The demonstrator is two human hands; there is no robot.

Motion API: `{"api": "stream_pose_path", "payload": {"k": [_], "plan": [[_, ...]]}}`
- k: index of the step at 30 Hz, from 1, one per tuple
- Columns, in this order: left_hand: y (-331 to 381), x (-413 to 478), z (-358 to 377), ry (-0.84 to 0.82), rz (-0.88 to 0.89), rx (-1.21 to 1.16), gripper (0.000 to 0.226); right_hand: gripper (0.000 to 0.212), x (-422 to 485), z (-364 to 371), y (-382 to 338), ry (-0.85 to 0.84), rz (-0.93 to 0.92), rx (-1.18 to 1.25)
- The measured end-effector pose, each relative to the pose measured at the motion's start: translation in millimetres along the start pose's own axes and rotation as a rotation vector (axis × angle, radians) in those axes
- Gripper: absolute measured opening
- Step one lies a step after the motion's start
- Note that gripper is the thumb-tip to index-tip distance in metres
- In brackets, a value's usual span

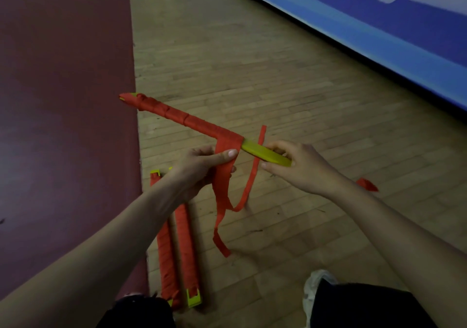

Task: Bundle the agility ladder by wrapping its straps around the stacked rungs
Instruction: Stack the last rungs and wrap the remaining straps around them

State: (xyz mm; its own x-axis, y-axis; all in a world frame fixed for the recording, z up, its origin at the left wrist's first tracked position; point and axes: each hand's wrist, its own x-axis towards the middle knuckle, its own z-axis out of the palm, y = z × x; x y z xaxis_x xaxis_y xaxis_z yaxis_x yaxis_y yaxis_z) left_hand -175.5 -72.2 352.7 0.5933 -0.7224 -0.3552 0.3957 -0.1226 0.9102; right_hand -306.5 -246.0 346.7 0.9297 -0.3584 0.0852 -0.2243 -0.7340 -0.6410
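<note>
The left grip point(202, 166) pinches the red strap point(222, 201) where it leaves the stacked rungs point(265, 154). The right grip point(300, 166) curls round the stack's bare yellow end, just beside. One stack is held. Two wrapped bundles point(185, 247) lie on the floor point(278, 87) below the left grip.

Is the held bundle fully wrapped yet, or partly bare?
Partly wrapped. The strap covers the bundle from its far end to the left hand; its yellow end, in the right hand, is bare, with strap tails hanging loose.
</note>
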Motion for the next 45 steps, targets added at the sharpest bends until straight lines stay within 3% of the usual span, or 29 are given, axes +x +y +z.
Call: {"api": "stream_pose_path", "payload": {"k": [4, 7, 14, 21, 31, 41, 45], "plan": [[-3.0, -3.0, -1.3, -0.034, 0.012, 0.043, 0.009, 0.027, -2.0, -4.0, -3.7, -0.089, 0.026, 0.074], [-5.7, -4.4, -0.6, -0.053, 0.007, 0.002, 0.014, 0.008, -4.2, -3.9, -6.3, -0.187, 0.056, 0.194], [-5.2, -6.7, 4.0, -0.067, 0.102, -0.002, 0.023, 0.036, -2.1, -2.6, -16.8, -0.252, 0.143, 0.299], [-0.1, -5.8, 6.6, -0.061, 0.067, -0.075, 0.017, 0.037, 0.1, -3.6, -17.9, -0.253, 0.214, 0.294], [1.9, -8.7, 12.2, -0.076, 0.116, 0.015, 0.011, 0.033, -4.5, -4.7, -25.4, -0.288, 0.237, 0.248], [-0.9, -6.8, 9.4, -0.087, -0.077, -0.105, 0.012, 0.031, -5.4, -8.8, -25.6, -0.263, 0.242, 0.687], [-1.1, -7.1, 6.4, -0.086, -0.056, -0.067, 0.005, 0.029, -9.3, -12.6, -29.9, -0.314, 0.219, 0.787]]}}
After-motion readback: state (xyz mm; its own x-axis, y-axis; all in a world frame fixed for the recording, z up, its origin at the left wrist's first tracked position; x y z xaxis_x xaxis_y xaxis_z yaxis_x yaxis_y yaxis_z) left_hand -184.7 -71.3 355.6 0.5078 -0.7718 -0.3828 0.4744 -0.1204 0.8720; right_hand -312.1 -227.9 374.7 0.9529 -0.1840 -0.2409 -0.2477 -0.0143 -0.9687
